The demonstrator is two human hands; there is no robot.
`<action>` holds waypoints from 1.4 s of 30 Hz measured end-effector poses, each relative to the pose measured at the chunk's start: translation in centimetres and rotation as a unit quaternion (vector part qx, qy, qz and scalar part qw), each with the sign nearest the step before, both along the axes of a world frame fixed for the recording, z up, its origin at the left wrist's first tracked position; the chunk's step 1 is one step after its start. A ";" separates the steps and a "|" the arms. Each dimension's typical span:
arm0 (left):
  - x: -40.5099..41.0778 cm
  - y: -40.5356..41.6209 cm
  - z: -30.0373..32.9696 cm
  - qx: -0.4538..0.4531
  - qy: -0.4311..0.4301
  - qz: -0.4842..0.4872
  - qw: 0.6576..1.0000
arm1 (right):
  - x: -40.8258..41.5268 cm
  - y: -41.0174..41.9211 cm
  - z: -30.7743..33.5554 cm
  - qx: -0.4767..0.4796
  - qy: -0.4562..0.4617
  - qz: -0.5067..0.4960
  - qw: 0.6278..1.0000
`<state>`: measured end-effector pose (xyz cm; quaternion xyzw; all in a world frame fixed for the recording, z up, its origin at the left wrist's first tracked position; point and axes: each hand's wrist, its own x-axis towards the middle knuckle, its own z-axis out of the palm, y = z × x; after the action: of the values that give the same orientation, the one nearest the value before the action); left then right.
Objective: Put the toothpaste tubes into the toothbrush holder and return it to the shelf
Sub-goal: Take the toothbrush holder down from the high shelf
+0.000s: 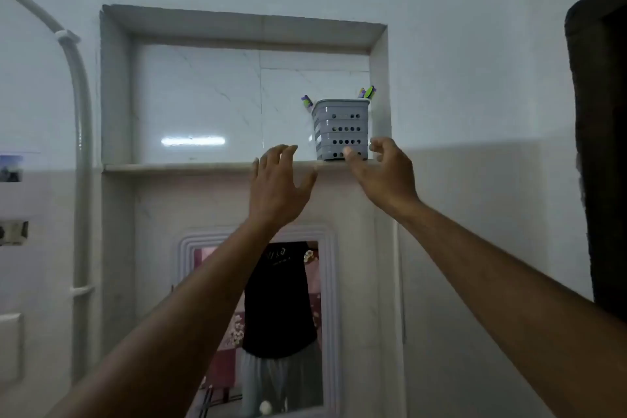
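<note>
Toothbrush holder point(341, 129), a grey perforated plastic basket with rows of round holes, stands upright on the pale stone shelf point(176, 167) of a recessed wall niche, close to the niche's right wall and near the front edge. Purple and green ends point(368, 92) poke above its rim at the back right and another at the left point(306, 101); whether these are toothpaste tubes or brushes I cannot tell, and no label or lettering on them or on the basket can be read. The right hand point(383, 173) is the nearer one: its grip is spread apart, the thumb tip in front of the basket's lower right corner and the curled fingers just beside its right side, clamped on nothing. The left hand point(276, 190) is raised with fingers splayed and empty, below and to the left of the basket, with a clear gap between them. The holder's long axis runs vertical, and it lies up and slightly left of the right grip. With the holder set on the shelf, the task looks finished or nearly so. Below hangs a white-framed mirror point(334, 282); a grey pipe point(79, 112) runs down the left wall.
</note>
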<state>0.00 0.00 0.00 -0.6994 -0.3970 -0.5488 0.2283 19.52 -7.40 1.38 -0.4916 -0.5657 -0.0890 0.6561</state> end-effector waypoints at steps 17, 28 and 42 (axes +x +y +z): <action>2.0 6.1 -0.8 0.111 -0.083 0.071 0.988 | -1.3 8.6 3.4 0.028 0.043 -0.035 0.998; 2.0 3.0 -0.5 0.007 -0.072 0.002 0.997 | -1.0 2.6 2.7 0.118 0.064 0.040 0.990; -2.2 -6.4 -18.4 -0.182 -0.078 -0.179 0.964 | -2.1 -5.6 -19.2 -0.010 0.106 0.088 0.990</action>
<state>-2.24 -6.39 -18.35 -0.7442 -0.3748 -0.5517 -0.0365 17.43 -12.96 -17.80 -0.4527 -0.5346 0.0274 0.7131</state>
